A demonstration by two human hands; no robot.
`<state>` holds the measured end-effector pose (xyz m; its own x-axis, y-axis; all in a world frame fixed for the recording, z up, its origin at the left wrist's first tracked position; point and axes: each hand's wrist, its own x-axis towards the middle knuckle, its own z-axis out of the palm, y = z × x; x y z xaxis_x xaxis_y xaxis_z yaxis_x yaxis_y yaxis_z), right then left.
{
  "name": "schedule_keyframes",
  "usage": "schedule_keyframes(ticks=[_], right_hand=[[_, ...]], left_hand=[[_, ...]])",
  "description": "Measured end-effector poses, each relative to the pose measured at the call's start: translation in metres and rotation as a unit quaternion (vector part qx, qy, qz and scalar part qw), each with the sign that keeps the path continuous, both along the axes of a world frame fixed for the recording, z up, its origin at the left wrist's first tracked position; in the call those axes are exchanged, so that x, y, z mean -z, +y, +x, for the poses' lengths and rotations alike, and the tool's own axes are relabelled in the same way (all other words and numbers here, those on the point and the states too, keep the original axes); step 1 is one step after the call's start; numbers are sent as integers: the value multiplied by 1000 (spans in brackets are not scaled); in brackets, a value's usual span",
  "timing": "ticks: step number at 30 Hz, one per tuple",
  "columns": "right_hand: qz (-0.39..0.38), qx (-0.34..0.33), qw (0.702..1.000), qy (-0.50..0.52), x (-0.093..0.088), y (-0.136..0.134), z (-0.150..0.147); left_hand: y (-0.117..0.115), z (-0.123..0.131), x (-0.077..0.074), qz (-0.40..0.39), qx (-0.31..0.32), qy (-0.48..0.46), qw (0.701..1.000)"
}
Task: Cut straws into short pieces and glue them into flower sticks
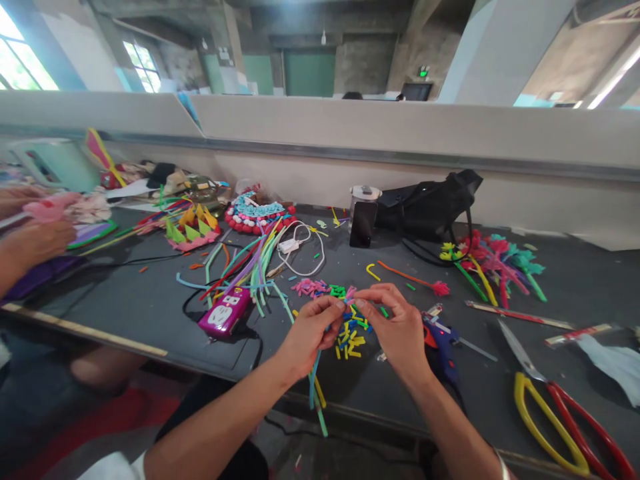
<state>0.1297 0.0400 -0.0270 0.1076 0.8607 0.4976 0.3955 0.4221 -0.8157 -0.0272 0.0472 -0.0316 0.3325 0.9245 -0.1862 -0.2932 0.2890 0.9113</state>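
Observation:
My left hand is closed around a thin bundle of coloured stems that hang down past the table's front edge. My right hand pinches the pink tuft at the top of that bundle, fingertips meeting those of the left. Under both hands lie small cut pieces in yellow, blue, green and pink on the dark grey table.
A blue glue gun lies right of my hands, with scissors further right. A pink power strip, long coloured stems, a white cable, finished flowers, a black bag and a jar lie behind. Another person's hands work at far left.

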Motion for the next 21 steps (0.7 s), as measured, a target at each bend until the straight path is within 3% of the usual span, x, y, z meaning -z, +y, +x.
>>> schedule_keyframes(ticks=[21], right_hand=[[18,39,999,-28,4,0,-2]], left_hand=[[-1,1,0,7,3,9,1000]])
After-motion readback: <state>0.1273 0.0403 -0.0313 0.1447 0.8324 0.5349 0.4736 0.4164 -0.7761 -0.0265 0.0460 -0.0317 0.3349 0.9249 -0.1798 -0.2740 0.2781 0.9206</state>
